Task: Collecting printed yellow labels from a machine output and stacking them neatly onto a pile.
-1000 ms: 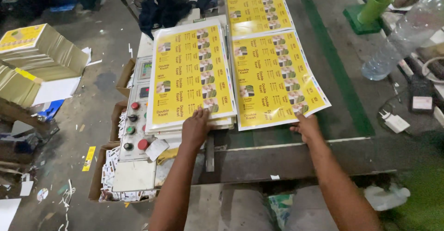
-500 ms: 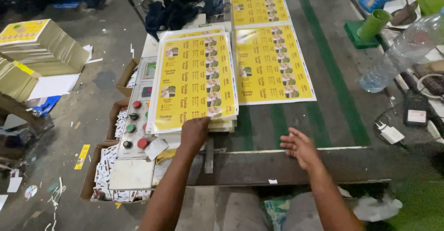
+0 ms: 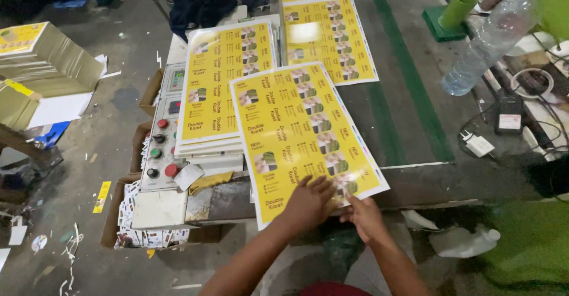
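A: Two hands on one sheet now. The left hand (image 3: 308,204) lies flat, fingers spread, on the near edge of a yellow printed sheet (image 3: 302,133), and the right hand (image 3: 363,216) pinches that same edge just beside it.

B: Half a second ago it was different. The left hand rested on the stack (image 3: 225,88) at centre left, and the right hand hovered empty over the worktop (image 3: 415,124).

A: Right, and that sheet lay flat in the middle of the frame, next to the stack. Now it sits skewed, its near corner hanging past the worktop's front edge, its left side overlapping the stack.

B: So the sheet has been dragged toward the person and partly across the pile.

A: It looks that way. More yellow sheets (image 3: 329,32) lie further up the frame, top centre.

B: Anything else nearby?

A: A control panel (image 3: 163,136) with red and green buttons left of the stack, and a clear plastic bottle (image 3: 489,41) lying in the upper right.
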